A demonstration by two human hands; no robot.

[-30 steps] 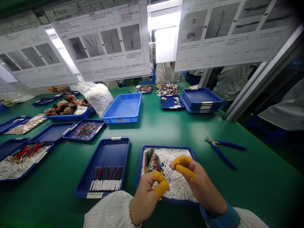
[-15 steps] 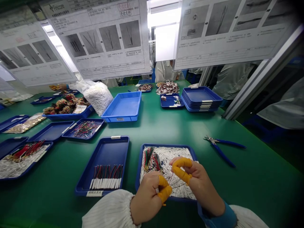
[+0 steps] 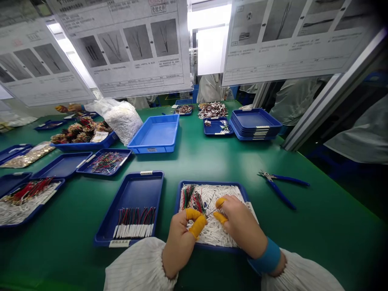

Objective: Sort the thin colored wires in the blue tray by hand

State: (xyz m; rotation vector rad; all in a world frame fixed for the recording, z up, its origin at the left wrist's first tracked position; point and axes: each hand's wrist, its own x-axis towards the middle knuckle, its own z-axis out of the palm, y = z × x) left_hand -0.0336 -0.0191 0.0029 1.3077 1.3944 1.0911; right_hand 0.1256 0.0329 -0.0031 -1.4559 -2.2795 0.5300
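My left hand (image 3: 183, 238), with yellow finger cots on thumb and forefinger, pinches thin dark wires (image 3: 214, 209) over the near part of a blue tray (image 3: 212, 182). The wires slant up and right from its fingertips toward my right hand (image 3: 239, 220). That hand's thumb and forefinger, in yellow cots too, stand apart close to the wires' far end; whether they touch it is hard to see. White sleeves (image 3: 224, 234) fill the tray. A bundle of red, green and black wires (image 3: 194, 198) lies on them at the left.
Left of my tray, a blue tray (image 3: 139, 190) holds a row of white-sleeved wires (image 3: 133, 222). Blue-handled cutters (image 3: 281, 188) lie at right. Beyond stand a light-blue bin (image 3: 156, 133), stacked trays (image 3: 256, 123) and a bag of white pieces (image 3: 123, 121). Instruction sheets (image 3: 136, 52) hang above.
My left hand has moved slightly up and left. My right hand has shifted left and down, its thumb and forefinger spread farther apart near the wires. The view has shifted slightly.
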